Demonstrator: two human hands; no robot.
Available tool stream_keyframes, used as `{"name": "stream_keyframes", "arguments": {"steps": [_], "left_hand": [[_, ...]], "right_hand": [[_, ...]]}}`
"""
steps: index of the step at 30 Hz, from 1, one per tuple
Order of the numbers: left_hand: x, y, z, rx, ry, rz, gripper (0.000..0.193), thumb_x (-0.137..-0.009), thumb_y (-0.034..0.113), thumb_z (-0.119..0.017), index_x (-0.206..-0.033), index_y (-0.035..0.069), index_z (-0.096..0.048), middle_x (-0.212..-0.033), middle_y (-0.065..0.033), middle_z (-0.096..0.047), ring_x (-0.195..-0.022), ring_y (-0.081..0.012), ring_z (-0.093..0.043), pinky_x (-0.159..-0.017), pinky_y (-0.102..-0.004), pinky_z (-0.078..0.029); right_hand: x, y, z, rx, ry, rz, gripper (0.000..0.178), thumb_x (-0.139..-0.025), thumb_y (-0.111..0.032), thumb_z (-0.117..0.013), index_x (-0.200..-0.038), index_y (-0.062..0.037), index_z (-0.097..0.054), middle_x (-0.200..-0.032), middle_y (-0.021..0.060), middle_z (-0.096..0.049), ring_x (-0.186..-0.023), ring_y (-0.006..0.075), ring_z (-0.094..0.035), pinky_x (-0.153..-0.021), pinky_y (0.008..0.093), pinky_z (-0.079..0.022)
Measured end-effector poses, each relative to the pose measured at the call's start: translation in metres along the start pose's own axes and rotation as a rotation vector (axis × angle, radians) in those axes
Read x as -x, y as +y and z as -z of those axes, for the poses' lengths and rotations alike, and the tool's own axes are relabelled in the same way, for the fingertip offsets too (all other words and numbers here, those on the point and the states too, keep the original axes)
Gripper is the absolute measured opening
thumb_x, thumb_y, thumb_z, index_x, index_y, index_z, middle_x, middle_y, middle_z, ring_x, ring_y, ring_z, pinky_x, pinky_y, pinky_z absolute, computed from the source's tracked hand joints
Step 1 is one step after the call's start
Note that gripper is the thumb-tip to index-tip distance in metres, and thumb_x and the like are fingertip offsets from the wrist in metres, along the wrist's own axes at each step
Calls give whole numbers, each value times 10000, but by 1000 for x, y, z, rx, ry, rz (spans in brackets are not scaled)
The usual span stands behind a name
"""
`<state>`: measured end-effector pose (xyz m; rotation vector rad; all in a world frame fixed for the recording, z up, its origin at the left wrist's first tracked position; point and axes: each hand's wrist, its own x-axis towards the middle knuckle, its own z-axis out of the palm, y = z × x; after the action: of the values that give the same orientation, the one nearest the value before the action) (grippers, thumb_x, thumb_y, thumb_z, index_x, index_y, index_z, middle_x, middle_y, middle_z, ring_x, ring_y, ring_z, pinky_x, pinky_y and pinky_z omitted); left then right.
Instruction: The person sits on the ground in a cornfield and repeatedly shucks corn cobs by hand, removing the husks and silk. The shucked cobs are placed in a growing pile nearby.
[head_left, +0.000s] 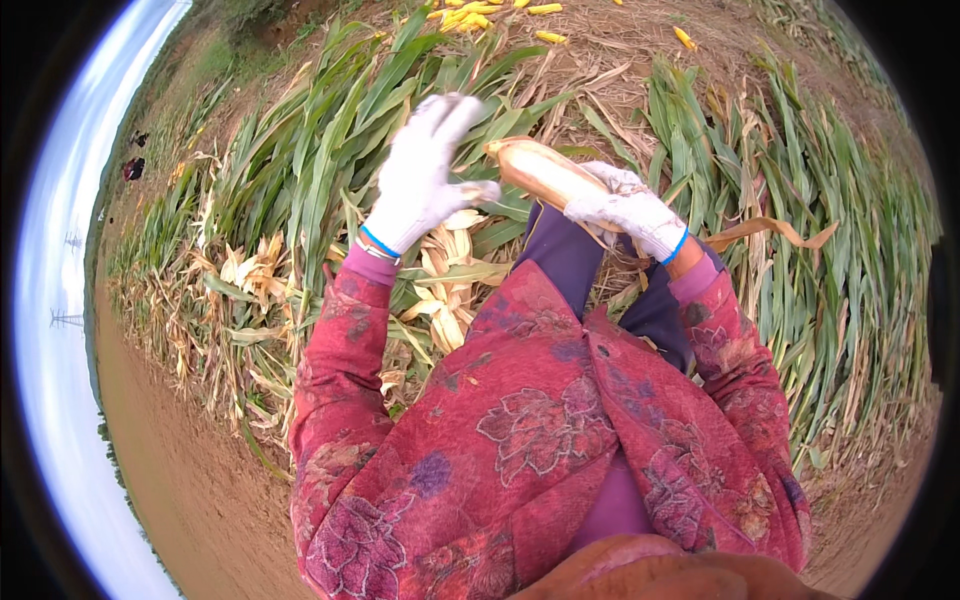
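Corn ear [540,172] sits in the right hand [630,212], at centre frame just above the person's dark trousers [570,255]. I read the ear as pale yellow, partly wrapped in tan husk, lying at a slant with its tip up and to the left. The right hand wears a white work glove with a blue cuff band, and its fingers [615,180] are curled around the lower end of the ear, closed against it. The thumb side I cannot make out.

Left hand [425,175] is raised beside the ear's tip, also in a white glove with a blue band. Its fingers are extended upward and held loosely together, not wrapped round anything. The thumb [478,190] points toward the ear and ends just beside it. Whether it touches the husk I cannot tell.

Both forearms come up from the lower edge in red floral sleeves [345,340].

Surroundings: cut corn stalks [300,170] with long green leaves lie in rows on the ground ahead and to either side. Dry pale husks [450,285] are heaped below the left hand. A small pile of bare yellow cobs [465,15] lies at the top of frame, well apart from the hands. Bare brown soil [190,480] runs along the left.
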<state>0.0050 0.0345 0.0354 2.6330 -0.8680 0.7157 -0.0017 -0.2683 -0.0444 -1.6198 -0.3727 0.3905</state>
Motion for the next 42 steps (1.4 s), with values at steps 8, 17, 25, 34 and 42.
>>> {"name": "stream_keyframes", "arguments": {"steps": [8, 17, 25, 34, 42], "left_hand": [[-5, 34, -75, 601, -426, 323, 821, -748, 494, -905, -1384, 81, -592, -1229, -141, -715, -1178, -261, -680, -1041, -405, -521], [6, 87, -129, 1075, -308, 678, 583, -878, 190, -857, -1316, -23, -536, -1028, -121, -727, -818, -158, -732, -716, -287, -609], [13, 123, -135, 811, -356, 559, 759, -785, 465, -910, -1330, 30, -608, -1160, -124, -730, -1041, -224, -713, -932, -340, -559], [35, 136, -139, 985, -447, 685, 690, -855, 445, -844, -1353, 38, -595, -1137, -144, -730, -1063, -239, -715, -911, -379, -555], [37, 112, -174, 1836, -64, 961, 434, -1060, 348, -626, -1344, 21, -605, -1149, -101, -717, -971, -188, -713, -815, -342, -599]], "right_hand": [[28, 34, 66, -880, -67, 76, 631, -1083, -489, -532, -1414, 47, -559, -1255, 256, -702, -959, 401, -758, -725, 461, -632], [52, 17, 46, -459, 684, 298, 274, -931, -153, -793, -1147, -10, -702, -977, 83, -731, -830, 164, -701, -701, 326, -573], [71, 30, 65, -295, 774, 183, 194, -884, -216, -841, -874, -61, -725, -762, -7, -667, -669, 83, -602, -599, 269, -485], [80, 24, 37, -465, 668, 199, 99, -944, -141, -755, -970, -50, -726, -798, 0, -664, -661, 49, -555, -572, 223, -417], [73, 35, -31, 627, 512, 543, 285, -878, -265, -811, -906, -28, -655, -828, 111, -626, -770, 302, -646, -696, 385, -523]]}}
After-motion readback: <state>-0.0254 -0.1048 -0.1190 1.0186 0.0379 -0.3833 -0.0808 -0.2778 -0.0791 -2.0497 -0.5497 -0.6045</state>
